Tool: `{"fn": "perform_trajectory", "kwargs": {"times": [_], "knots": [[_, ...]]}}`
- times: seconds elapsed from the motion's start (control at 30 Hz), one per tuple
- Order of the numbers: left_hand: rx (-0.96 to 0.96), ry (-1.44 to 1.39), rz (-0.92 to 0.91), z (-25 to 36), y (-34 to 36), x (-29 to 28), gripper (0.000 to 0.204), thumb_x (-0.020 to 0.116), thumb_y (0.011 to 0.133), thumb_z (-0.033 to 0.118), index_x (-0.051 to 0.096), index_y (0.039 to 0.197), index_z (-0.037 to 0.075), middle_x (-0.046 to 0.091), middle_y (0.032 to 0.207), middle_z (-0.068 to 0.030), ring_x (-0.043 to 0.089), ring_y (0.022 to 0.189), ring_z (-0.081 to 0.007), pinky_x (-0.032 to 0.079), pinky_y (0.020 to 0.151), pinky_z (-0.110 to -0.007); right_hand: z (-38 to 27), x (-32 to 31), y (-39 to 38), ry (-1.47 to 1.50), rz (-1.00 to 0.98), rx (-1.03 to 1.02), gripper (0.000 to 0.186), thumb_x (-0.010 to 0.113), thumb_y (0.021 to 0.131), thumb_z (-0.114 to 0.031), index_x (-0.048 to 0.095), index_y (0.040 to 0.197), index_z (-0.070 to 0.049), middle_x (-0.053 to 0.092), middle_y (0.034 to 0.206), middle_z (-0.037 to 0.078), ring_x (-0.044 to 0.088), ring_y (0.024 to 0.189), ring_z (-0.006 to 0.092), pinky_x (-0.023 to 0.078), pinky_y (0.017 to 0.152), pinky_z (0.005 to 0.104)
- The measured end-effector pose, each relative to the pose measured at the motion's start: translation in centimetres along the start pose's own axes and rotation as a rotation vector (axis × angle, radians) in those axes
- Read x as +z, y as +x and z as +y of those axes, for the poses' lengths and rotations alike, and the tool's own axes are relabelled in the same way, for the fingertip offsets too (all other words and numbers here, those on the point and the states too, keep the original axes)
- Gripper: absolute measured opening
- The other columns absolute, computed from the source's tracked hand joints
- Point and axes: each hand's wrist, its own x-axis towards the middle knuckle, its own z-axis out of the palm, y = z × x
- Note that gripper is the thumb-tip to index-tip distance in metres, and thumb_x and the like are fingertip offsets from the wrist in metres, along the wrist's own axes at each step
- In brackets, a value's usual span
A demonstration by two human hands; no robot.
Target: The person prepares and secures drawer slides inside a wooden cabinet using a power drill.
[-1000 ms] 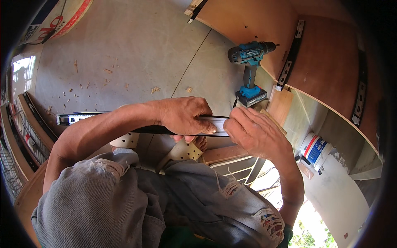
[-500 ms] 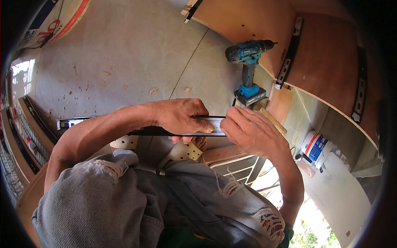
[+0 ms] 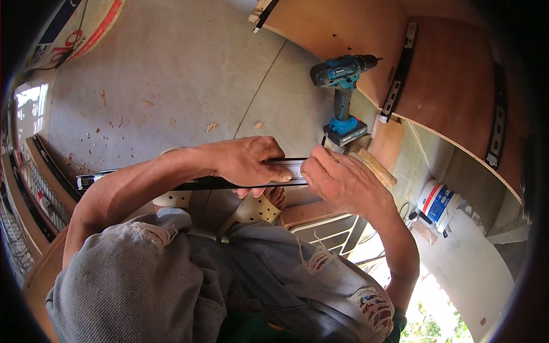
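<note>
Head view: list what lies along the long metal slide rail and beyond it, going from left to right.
Free end of the drawer slide rail → left hand gripping the rail → right hand at the rail's other end → blue cordless drill standing on the floor → white tub with blue label.

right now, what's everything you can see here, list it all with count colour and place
drawer slide rail: 1, black and silver, held level across the middle
cordless drill: 1, blue and black, standing on the floor beyond the hands
wooden panels: 2 or so, brown, upper right, with black slide rails fixed on them
wood block: 1, pale, beside the drill base
tub: 1, white with blue and red label, right
sack: 1, white with red print, top left
wood chips: scattered, tan, on the grey floor
sandals: 2, cream, under the rail
jeans: grey, ripped, bottom
left hand: gripping the rail from above
right hand: at the rail's silver end
</note>
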Motion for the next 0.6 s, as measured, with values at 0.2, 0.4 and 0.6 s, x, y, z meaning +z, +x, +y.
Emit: {"fn": "perform_trajectory", "kwargs": {"times": [0.2, 0.4, 0.6], "knots": [[0.018, 0.001, -0.004, 0.35, -0.21, 0.08, 0.046, 0.055, 0.101, 0.041, 0.066, 0.096, -0.004, 0.063, 0.065, -0.0061, 0.061, 0.051, -0.0138, 0.049, 0.049, -0.031, -0.12, 0.3, -0.14, -0.028, 0.065, -0.015, 0.01, 0.055, 0.088, -0.008, 0.047, 0.092, -0.002, 0.047, 0.09, 0.014, 0.064, 0.083, 0.03, 0.056, 0.07, 0.0418], [0.025, -0.017, -0.021, -0.07, 0.01, 0.13, 0.047, 0.055, 0.101, 0.041, 0.066, 0.098, -0.004, 0.063, 0.065, -0.0061, 0.061, 0.052, -0.0139, 0.049, 0.05, -0.031, -0.06, 0.7, -0.22, -0.002, 0.061, -0.016, 0.01, 0.055, 0.088, -0.008, 0.047, 0.092, -0.002, 0.047, 0.089, 0.015, 0.064, 0.082, 0.0302, 0.056, 0.069, 0.0416], [-0.008, -0.046, -0.015, 0.16, -0.1, 0.25, 0.045, 0.056, 0.101, 0.041, 0.065, 0.097, -0.003, 0.062, 0.065, -0.0054, 0.061, 0.053, -0.0132, 0.049, 0.05, -0.03, 0.05, 0.76, -0.26, 0.034, 0.106, -0.013, 0.01, 0.055, 0.088, -0.008, 0.048, 0.091, -0.002, 0.048, 0.089, 0.015, 0.064, 0.081, 0.0307, 0.055, 0.069, 0.0416]]}}
